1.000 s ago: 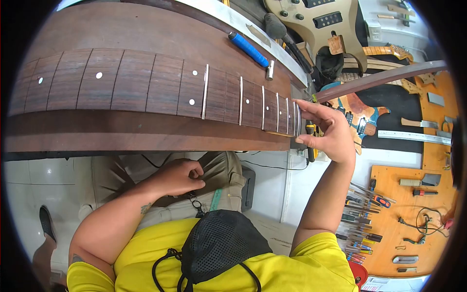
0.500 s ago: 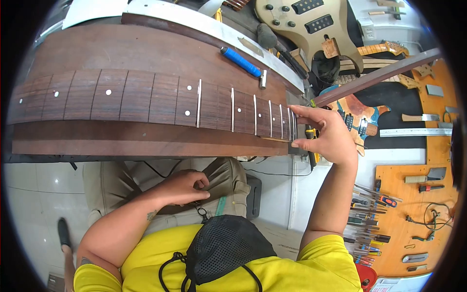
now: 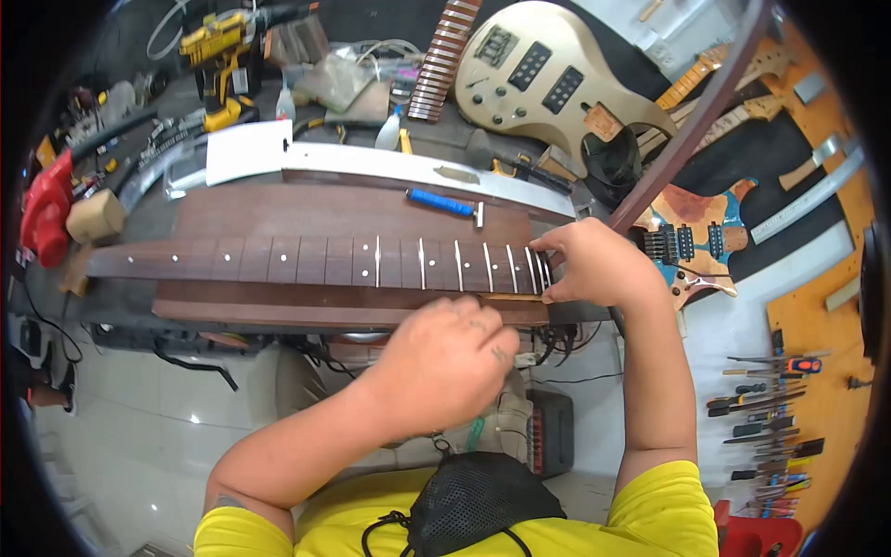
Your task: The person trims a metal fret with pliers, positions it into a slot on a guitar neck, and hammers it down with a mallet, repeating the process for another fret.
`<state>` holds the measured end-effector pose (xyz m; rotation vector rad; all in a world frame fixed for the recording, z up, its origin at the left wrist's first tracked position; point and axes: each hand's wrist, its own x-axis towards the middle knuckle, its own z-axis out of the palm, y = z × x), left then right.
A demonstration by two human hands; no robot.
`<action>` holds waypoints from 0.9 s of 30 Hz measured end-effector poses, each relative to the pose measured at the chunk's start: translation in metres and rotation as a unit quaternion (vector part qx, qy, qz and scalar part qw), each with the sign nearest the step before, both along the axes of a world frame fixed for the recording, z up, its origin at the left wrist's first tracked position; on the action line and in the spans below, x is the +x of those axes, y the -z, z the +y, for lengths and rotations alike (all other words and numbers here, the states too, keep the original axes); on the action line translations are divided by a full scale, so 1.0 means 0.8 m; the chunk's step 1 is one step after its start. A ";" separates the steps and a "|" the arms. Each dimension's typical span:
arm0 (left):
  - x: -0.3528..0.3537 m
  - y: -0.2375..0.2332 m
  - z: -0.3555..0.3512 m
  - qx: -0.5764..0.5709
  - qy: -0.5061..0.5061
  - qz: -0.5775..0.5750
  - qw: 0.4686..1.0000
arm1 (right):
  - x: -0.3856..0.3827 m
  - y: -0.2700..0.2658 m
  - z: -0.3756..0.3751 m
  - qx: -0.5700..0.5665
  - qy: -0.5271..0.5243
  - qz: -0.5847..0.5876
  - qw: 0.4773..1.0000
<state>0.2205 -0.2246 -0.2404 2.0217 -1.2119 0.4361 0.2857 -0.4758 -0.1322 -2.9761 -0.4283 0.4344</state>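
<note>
A guitar neck with a dark fretboard and white dot inlays lies across the bench; metal frets show only on its right-hand part. My right hand grips the neck's right end, thumb on the near edge and fingers on the far edge. In front of the neck is my left hand, with its fingers curled closed, back of the hand up. Whatever it may hold is hidden. A small hammer with a blue handle rests on the brown board behind the neck.
Behind the board lie a long white metal bar, a gold guitar body, a slotted fret strip and a yellow drill. A brown bar slants up at right. Files hang on an orange panel.
My left hand has risen from my lap to just in front of the neck. My right hand stays at the neck's end. The view has shifted, showing more of the bench behind.
</note>
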 end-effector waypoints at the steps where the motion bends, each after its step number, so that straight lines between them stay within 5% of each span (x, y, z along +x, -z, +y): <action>1: 0.010 -0.008 -0.003 0.016 -0.036 -0.035 0.999 | 0.000 -0.003 0.003 0.011 0.002 -0.013 1.000; 4: 0.038 -0.022 -0.024 0.024 -0.096 -0.121 0.988 | 0.002 -0.004 0.001 -0.043 0.014 0.015 0.999; 10: 0.067 -0.028 -0.055 0.208 -0.060 -0.004 0.976 | -0.002 -0.004 0.005 -0.077 0.013 0.020 0.997; 20: 0.069 -0.010 -0.065 0.214 -0.079 -0.042 0.973 | -0.003 -0.003 0.003 -0.090 0.027 0.034 0.995; 27: 0.069 -0.017 -0.065 0.235 -0.087 -0.020 0.968 | 0.006 -0.003 -0.030 -0.001 -0.020 -0.007 1.000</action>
